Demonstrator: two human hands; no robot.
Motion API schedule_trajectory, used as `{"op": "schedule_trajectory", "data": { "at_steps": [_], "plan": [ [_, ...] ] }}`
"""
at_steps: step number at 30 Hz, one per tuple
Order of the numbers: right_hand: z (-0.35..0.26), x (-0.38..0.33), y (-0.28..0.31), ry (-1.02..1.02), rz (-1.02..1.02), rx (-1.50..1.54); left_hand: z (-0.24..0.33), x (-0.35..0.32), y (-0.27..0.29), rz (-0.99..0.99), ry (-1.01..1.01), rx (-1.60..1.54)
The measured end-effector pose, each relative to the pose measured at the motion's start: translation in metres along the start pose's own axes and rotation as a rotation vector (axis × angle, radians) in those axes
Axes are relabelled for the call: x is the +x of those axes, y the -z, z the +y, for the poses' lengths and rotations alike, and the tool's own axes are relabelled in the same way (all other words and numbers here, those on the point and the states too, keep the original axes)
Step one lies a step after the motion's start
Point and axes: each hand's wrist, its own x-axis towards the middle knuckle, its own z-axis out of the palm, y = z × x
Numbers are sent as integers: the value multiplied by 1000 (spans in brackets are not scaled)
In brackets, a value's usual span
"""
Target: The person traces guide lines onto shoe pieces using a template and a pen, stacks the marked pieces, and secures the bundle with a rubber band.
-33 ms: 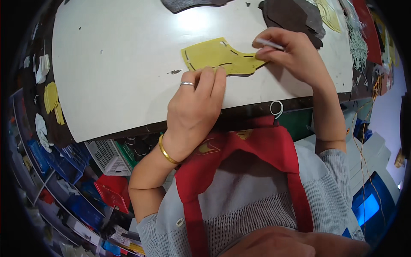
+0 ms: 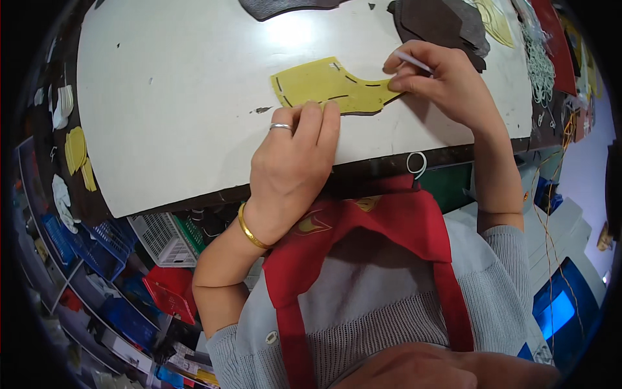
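A yellow pattern template (image 2: 311, 79) with dark slots along its edges lies on the white worktop. Beneath it, a dark leather-like piece (image 2: 363, 113) shows as a thin strip along the near edge. My left hand (image 2: 295, 146) is closed at that near edge, its fingertips pressed together on the template; the thumb is hidden. At the template's narrow right end, my right hand (image 2: 437, 78) pinches the tip. A thin pale pen-like stick (image 2: 413, 61) is also held between its thumb and fingers, pointing up to the left.
Stacked dark leather-like pieces (image 2: 431, 26) lie at the far right, near yellow templates (image 2: 495, 26) and a bundle of pale cord (image 2: 541, 71). Another dark piece (image 2: 285, 6) sits at the far edge. Crates (image 2: 162, 236) stand below the worktop's front left.
The pale stick in my right hand has tipped up slightly. Both hands stay in place on the template, and the whole view has shifted a little.
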Motion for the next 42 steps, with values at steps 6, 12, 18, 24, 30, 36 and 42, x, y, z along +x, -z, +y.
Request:
{"op": "schedule_trajectory", "data": {
  "at_steps": [6,12,18,24,30,36,42],
  "plan": [
    [8,-18,-12,192,187,-263,6,7,6,-118,-101,102],
    [10,-10,-4,376,413,-287,16,8,3,-141,-100,70],
    [-32,21,-4,655,214,-398,27,6,-14,28,-149,84],
    [-69,52,-52,551,-289,-316,31,-3,-15,9,-110,-99],
    [-56,71,-55,756,213,-421,32,4,-20,58,-102,44],
    [-53,30,-41,645,-59,-424,29,0,-17,55,-117,-15],
    [-41,17,-7,505,96,-194,30,11,-16,49,-125,103]
  ]
}}
